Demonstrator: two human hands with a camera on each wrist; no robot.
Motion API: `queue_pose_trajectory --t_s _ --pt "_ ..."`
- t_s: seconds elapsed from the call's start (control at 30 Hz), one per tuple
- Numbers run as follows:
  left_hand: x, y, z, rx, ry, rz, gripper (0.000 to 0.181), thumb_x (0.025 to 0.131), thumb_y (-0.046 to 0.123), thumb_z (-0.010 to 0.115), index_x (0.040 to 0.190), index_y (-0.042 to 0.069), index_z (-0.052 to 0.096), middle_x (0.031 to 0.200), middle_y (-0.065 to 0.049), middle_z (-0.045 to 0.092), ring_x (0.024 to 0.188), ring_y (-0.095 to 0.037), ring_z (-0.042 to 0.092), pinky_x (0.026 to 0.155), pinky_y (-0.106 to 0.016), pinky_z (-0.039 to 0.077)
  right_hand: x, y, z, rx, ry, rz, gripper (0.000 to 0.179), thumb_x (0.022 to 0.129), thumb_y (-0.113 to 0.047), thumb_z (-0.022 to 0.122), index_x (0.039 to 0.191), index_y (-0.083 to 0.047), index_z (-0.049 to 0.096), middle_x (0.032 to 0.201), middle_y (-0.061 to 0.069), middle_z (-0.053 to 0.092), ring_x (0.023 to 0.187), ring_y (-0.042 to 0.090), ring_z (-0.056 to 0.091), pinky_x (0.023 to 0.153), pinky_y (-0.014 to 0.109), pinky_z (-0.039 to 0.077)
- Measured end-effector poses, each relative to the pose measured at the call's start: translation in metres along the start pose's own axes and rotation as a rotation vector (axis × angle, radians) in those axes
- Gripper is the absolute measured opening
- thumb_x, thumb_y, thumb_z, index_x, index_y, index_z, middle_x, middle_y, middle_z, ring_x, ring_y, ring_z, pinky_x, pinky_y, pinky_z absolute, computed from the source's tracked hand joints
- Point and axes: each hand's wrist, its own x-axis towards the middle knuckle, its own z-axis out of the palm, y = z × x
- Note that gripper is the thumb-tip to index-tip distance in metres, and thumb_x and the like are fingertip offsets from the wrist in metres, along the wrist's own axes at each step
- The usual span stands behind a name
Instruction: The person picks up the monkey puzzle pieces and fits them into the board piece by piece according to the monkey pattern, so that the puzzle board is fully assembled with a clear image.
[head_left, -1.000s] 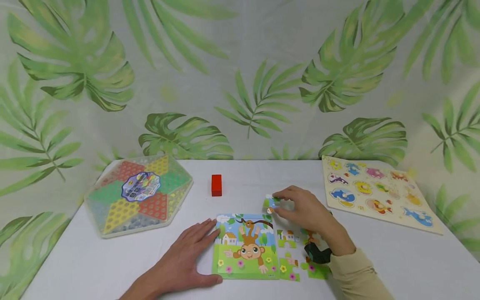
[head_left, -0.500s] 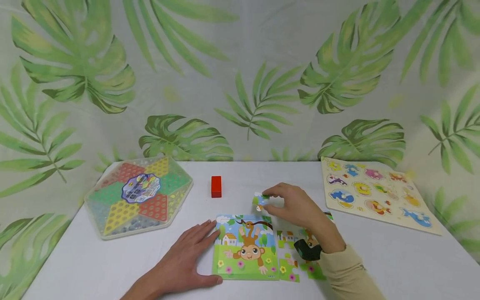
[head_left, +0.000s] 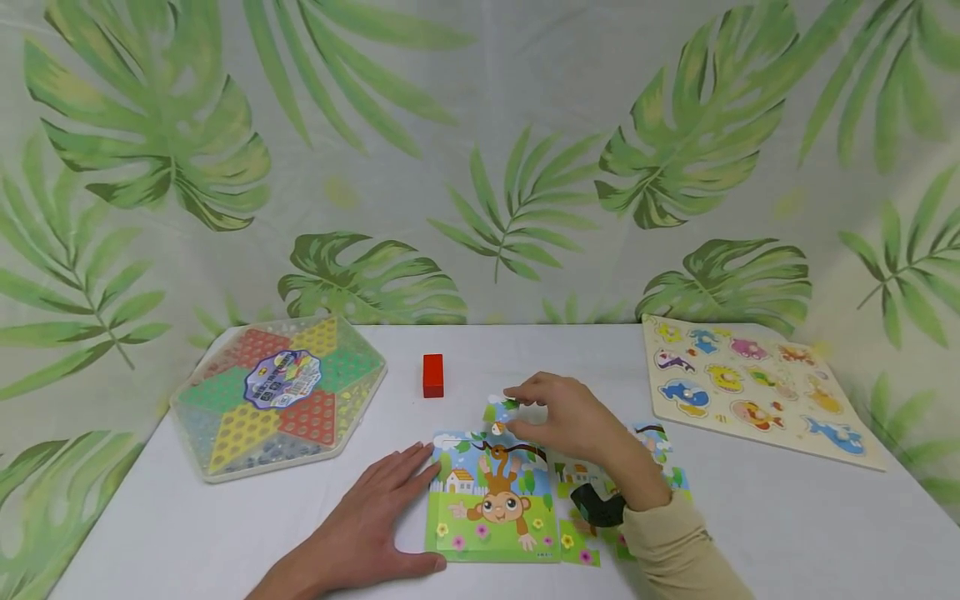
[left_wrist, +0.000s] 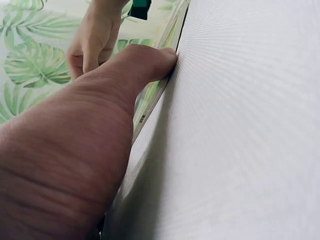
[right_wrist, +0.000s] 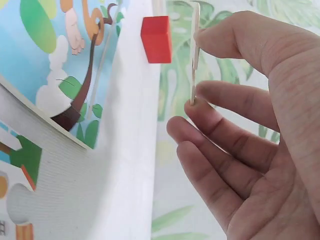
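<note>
Hexagonal box [head_left: 247, 437], far left: label [head_left: 282, 377] with lettering, too small to read. Puzzle [head_left: 491, 542], near centre: monkey picture; fine print at near right corner, illegible. Piece [head_left: 492, 413]: thin, blue, green and white, small house printed; near the puzzle's far edge, pinched between right hand's [head_left: 573, 417] thumb and fingertips. Left hand [head_left: 375, 521]: thumb and fingers apart, at the puzzle's left edge.

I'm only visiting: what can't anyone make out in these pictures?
Head view: parts of the loose jigsaw pieces, covered by the right sleeve and black wrist camera.
Head view: lettering on the label of the Chinese checkers board, too small.
Left wrist view: the design of the monkey picture board, blocked by the left hand and steep angle.
Right wrist view: the printed face of the held jigsaw piece, turned edge-on.
</note>
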Motion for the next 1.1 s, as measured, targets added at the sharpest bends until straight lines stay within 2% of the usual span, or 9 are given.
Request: queue_pose_trajectory --t_s 0.17,0.5,0.73,0.8,1.03,1.1 --pt "0.0 0.0 0.0 0.009 0.007 0.005 0.103 0.08 0.082 0.064 0.155 0.014 0.048 0.168 -0.003 0.034 0.155 -0.024 0.031 0.124 -0.049 0.032 -0.001 0.0 0.004 -0.005 -0.02 0.004 0.04 0.094 -0.029 0.074 0.13 -0.013 0.072 0.117 0.001 0.068 0.1 0.02 0.066 0.079 0.032 0.055" --pt "0.001 -0.001 0.0 -0.009 -0.017 -0.018 0.104 0.08 0.083 0.063 0.157 0.016 0.046 0.169 -0.003 0.032 0.156 -0.025 0.029 0.125 -0.05 0.03 0.002 -0.003 0.012 -0.006 -0.028 -0.038 0.037 0.093 -0.029 0.075 0.126 -0.012 0.074 0.114 -0.001 0.068 0.098 0.019 0.067 0.08 0.03 0.057" --pt "0.0 -0.002 0.0 0.003 -0.003 0.001 0.103 0.08 0.082 0.063 0.156 0.015 0.047 0.168 -0.004 0.033 0.155 -0.027 0.031 0.124 -0.051 0.032 0.004 -0.008 0.02 0.023 -0.056 -0.058 0.036 0.092 -0.029 0.075 0.124 -0.013 0.075 0.112 -0.001 0.067 0.098 0.017 0.068 0.078 0.028 0.057" --pt "0.0 -0.002 0.0 -0.003 -0.012 -0.012 0.104 0.08 0.083 0.062 0.156 0.015 0.046 0.168 -0.003 0.032 0.155 -0.026 0.03 0.124 -0.05 0.031 0.005 -0.009 0.023 0.012 -0.058 -0.073 0.036 0.091 -0.029 0.076 0.123 -0.013 0.075 0.11 -0.002 0.067 0.097 0.016 0.067 0.078 0.028 0.057" --pt "0.001 -0.002 0.0 -0.023 -0.027 -0.026 0.105 0.079 0.084 0.062 0.157 0.016 0.045 0.169 -0.003 0.032 0.155 -0.028 0.03 0.124 -0.052 0.031 0.006 -0.012 0.033 -0.014 -0.07 -0.119 0.036 0.09 -0.031 0.077 0.122 -0.014 0.076 0.109 -0.004 0.067 0.082 0.012 0.063 0.071 0.023 0.054" --pt "0.002 -0.002 0.0 -0.021 -0.026 -0.023 0.105 0.079 0.084 0.062 0.157 0.016 0.045 0.169 -0.004 0.032 0.155 -0.028 0.03 0.124 -0.052 0.031 0.006 -0.014 0.036 -0.033 -0.075 -0.114 0.036 0.09 -0.032 0.077 0.121 -0.015 0.076 0.11 -0.005 0.067 0.083 0.011 0.063 0.072 0.023 0.054"
